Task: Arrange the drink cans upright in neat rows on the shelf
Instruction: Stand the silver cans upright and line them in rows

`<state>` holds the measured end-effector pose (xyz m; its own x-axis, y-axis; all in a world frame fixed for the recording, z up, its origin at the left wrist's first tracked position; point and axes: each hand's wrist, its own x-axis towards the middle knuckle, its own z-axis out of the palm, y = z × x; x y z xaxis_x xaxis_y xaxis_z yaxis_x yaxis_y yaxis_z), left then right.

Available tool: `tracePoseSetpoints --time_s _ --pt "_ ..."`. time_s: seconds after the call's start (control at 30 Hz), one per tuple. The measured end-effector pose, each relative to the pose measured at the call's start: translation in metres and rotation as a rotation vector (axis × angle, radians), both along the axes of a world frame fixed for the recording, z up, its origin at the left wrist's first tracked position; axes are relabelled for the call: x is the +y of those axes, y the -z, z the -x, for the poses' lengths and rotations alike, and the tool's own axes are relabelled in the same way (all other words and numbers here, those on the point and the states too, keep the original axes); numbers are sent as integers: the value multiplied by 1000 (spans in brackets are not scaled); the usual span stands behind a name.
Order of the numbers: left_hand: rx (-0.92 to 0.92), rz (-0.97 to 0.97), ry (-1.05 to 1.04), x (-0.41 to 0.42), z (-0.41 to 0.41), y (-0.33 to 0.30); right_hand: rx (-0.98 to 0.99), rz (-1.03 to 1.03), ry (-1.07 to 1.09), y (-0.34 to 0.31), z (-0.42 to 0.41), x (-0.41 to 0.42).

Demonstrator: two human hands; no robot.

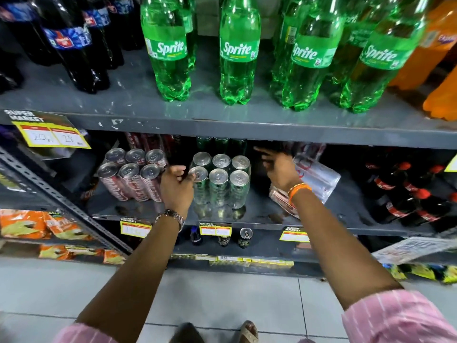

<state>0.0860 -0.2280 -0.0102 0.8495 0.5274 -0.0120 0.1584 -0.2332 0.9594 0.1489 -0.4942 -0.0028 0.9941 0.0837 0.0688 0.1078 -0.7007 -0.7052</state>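
On the grey middle shelf (259, 214) stand two blocks of upright cans. The red cola cans (131, 177) are on the left and the green cans (220, 181) in the centre, each block in two rows of three. My left hand (176, 184) rests against the left side of the green block, thumb touching the front-left can, fingers apart and holding nothing. My right hand (279, 169) hovers to the right of the green cans with fingers spread, empty, in front of a crumpled plastic wrap (316, 177). More cans stand dark at the back.
Green Sprite bottles (238, 50) and dark cola bottles line the upper shelf. Small cola bottles (405, 191) fill the middle shelf's right end. Below are single cans (244, 237), price tags and snack packets (32, 224) at the left. The floor is tiled.
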Motion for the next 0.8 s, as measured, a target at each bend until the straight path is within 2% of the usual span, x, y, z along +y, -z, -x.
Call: tracePoseSetpoints --time_s 0.1,0.13,0.2,0.3,0.4,0.53,0.63,0.73,0.8 --pt "-175 47 4 -36 28 -19 -114 113 131 -23 11 -41" --pt "-219 54 60 -50 37 -24 -159 184 220 -32 17 -54" --pt "-225 97 222 -82 53 -30 -150 194 371 -47 32 -77" --pt "-79 249 448 -125 62 -29 -103 178 469 -52 41 -105" --pt "169 416 549 -159 55 -22 24 98 498 -41 35 -131" --pt "367 500 553 -189 37 -1 156 231 434 -29 23 -149" --pt "474 579 516 -214 27 4 247 402 256 -29 8 -149" --pt "505 779 398 -243 19 4 344 442 107 -21 -6 -154" --pt "472 811 309 -255 14 8 405 427 54 -17 -9 -157"
